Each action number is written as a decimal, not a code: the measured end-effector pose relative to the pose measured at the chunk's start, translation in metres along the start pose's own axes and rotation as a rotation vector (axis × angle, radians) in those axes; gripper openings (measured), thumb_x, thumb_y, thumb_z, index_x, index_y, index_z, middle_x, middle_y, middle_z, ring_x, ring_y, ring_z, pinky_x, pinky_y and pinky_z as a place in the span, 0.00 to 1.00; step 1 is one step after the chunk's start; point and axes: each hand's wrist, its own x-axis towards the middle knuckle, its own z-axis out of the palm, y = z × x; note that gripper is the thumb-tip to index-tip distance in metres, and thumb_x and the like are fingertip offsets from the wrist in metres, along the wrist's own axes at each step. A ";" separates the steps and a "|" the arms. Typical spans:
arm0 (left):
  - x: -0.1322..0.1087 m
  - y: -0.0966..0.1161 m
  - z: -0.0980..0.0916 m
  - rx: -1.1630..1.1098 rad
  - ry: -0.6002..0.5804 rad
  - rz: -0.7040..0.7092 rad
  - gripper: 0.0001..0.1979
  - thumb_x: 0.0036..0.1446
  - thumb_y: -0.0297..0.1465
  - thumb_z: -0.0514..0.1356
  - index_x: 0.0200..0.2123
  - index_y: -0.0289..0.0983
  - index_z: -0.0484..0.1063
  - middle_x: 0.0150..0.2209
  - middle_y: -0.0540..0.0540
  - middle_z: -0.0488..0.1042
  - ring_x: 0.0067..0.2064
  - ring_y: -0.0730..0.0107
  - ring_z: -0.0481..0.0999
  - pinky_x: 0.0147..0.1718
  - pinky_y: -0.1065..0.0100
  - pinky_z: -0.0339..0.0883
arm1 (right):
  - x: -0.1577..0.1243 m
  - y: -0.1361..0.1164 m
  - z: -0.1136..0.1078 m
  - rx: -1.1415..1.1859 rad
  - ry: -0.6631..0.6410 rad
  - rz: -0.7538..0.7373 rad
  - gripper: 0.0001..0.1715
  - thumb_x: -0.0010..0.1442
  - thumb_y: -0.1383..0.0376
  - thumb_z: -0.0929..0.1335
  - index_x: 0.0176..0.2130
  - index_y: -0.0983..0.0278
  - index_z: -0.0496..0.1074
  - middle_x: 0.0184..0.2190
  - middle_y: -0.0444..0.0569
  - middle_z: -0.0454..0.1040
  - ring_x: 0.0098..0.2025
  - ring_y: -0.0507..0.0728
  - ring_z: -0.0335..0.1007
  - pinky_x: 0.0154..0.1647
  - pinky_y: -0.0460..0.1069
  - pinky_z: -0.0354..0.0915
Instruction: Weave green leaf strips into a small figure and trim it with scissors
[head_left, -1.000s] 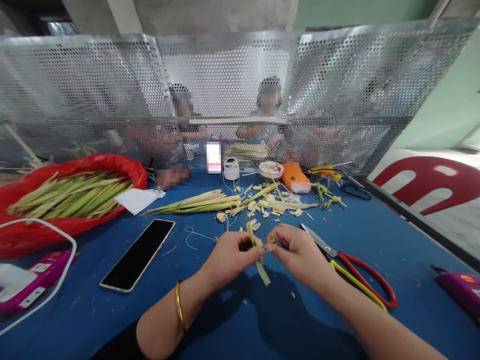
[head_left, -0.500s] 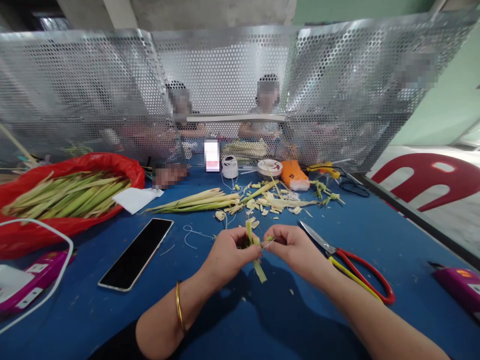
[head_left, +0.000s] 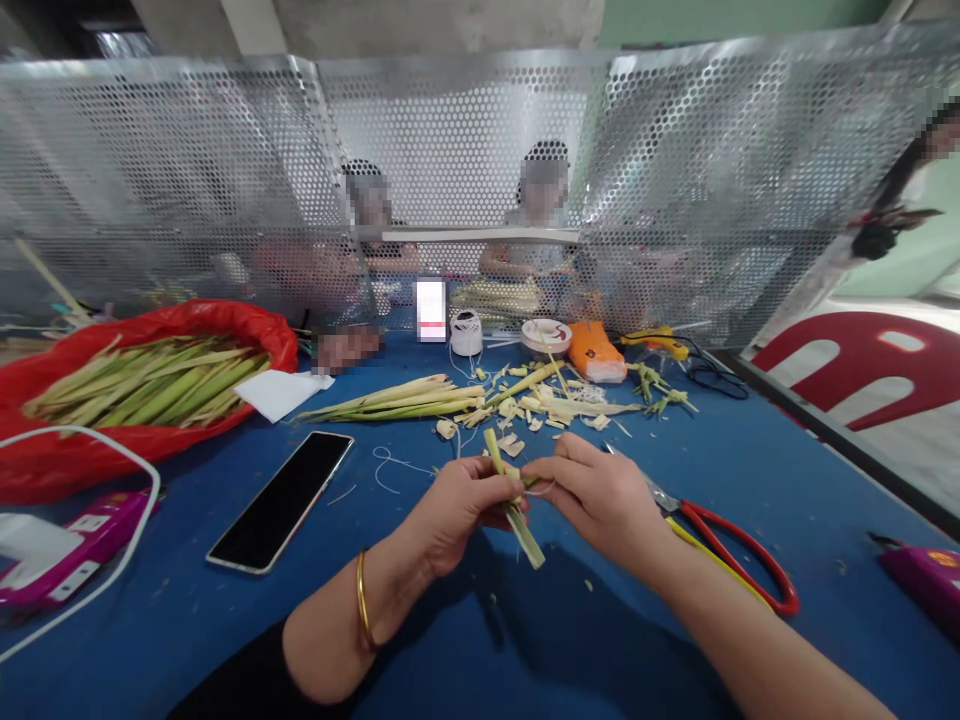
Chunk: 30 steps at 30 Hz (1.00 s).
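Between thumb and fingers, my left hand (head_left: 472, 505) grips a pale green strip of husk-like leaf (head_left: 525, 535), one end sticking up and the other slanting down to the right. My right hand (head_left: 596, 490) is closed in a pinch at the strip's right side, where a thin white thread (head_left: 541, 490) shows by its fingertips. What else lies inside the pinch is hidden. Just beyond both hands are cut leaf scraps (head_left: 510, 445) and a bundle of long pale leaves (head_left: 405, 402). Scissors with red and yellow handles (head_left: 739, 550) lie beside my right forearm.
Left on the blue table are a phone (head_left: 281, 505), a red bag of leaves (head_left: 281, 340), a white tissue (head_left: 281, 393) and a purple power strip (head_left: 82, 545). A thread spool (head_left: 466, 335), tape roll (head_left: 545, 336) and orange packet (head_left: 596, 350) stand before a perforated metal screen (head_left: 465, 130); people sit behind it.
The leaf strip has tilted, its lower end swinging right. My right hand has turned, its knuckles higher and its fingers against the strip. The view has shifted slightly, and someone appears at far right.
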 end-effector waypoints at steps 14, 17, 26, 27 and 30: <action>-0.002 -0.001 0.005 0.164 0.044 0.110 0.14 0.42 0.35 0.69 0.31 0.33 0.73 0.26 0.49 0.74 0.28 0.70 0.74 0.32 0.68 0.69 | 0.000 -0.004 -0.002 0.103 -0.131 0.190 0.10 0.59 0.74 0.62 0.31 0.63 0.70 0.29 0.44 0.67 0.30 0.52 0.66 0.28 0.46 0.53; -0.003 0.001 0.005 0.181 0.022 0.061 0.13 0.41 0.34 0.69 0.28 0.33 0.73 0.25 0.49 0.73 0.28 0.71 0.74 0.31 0.69 0.68 | 0.000 -0.003 0.000 0.131 -0.127 0.185 0.10 0.57 0.75 0.63 0.31 0.62 0.70 0.29 0.44 0.67 0.31 0.52 0.65 0.29 0.45 0.53; 0.001 -0.006 0.004 0.011 0.040 -0.030 0.09 0.40 0.28 0.66 0.27 0.34 0.70 0.23 0.50 0.72 0.24 0.75 0.71 0.30 0.69 0.69 | 0.005 0.001 -0.020 0.321 -0.238 0.215 0.19 0.51 0.66 0.73 0.44 0.58 0.72 0.24 0.38 0.65 0.26 0.50 0.61 0.26 0.44 0.53; 0.001 -0.006 0.004 0.006 0.040 -0.032 0.09 0.40 0.28 0.66 0.27 0.33 0.70 0.23 0.49 0.72 0.24 0.74 0.72 0.30 0.69 0.69 | 0.005 0.001 -0.022 0.340 -0.243 0.189 0.16 0.52 0.65 0.73 0.43 0.59 0.73 0.23 0.38 0.65 0.26 0.50 0.61 0.26 0.44 0.54; 0.001 -0.006 0.004 0.024 0.046 -0.039 0.09 0.40 0.29 0.65 0.27 0.33 0.70 0.24 0.49 0.72 0.24 0.74 0.72 0.29 0.69 0.69 | 0.005 0.001 -0.022 0.418 -0.225 0.075 0.05 0.60 0.65 0.67 0.34 0.62 0.74 0.26 0.42 0.67 0.28 0.50 0.64 0.29 0.45 0.58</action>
